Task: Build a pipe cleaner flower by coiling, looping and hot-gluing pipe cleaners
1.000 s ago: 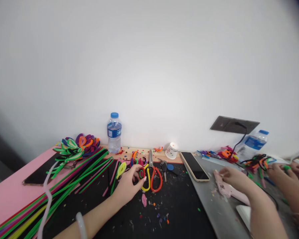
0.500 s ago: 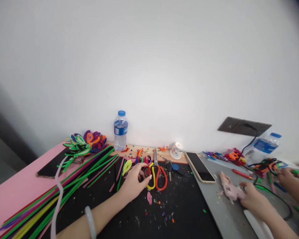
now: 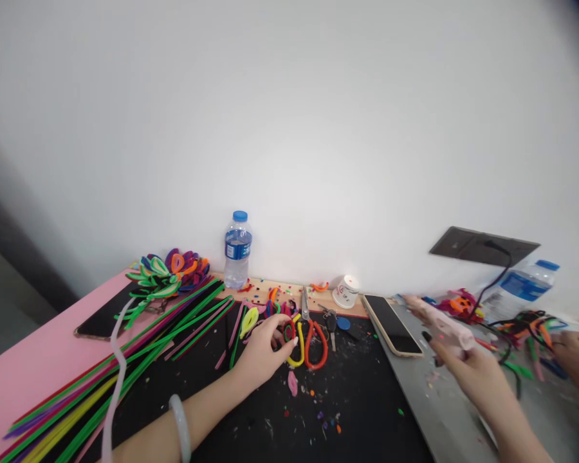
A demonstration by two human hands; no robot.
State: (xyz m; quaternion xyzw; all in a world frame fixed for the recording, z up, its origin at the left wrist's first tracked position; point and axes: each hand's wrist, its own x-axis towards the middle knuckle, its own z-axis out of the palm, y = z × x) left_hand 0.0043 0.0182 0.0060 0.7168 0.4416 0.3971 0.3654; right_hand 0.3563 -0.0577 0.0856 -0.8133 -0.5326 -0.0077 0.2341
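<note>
My left hand (image 3: 264, 350) rests on the black mat and pinches a small coiled pipe-cleaner disc (image 3: 288, 331), red with a green centre. It sits just left of the scissors (image 3: 312, 341) with one yellow and one orange handle. My right hand (image 3: 468, 372) grips a pink glue gun (image 3: 439, 323) and holds it in the air over the grey board (image 3: 429, 411), nozzle pointing left near a phone (image 3: 393, 325). The gun's black cord (image 3: 504, 363) trails off to the right.
Long pipe cleaners (image 3: 125, 366) and a looped flower bundle (image 3: 168, 270) lie at left beside a second phone (image 3: 103, 318). A water bottle (image 3: 237, 251), paper cup (image 3: 346, 292) and keys (image 3: 335, 321) stand near the wall. Another person's hand (image 3: 572, 350) works at far right by a bottle (image 3: 523, 286).
My right hand closed on the pink glue gun lying on the grey board and lifted it up and leftward. My left hand kept the coiled disc in place.
</note>
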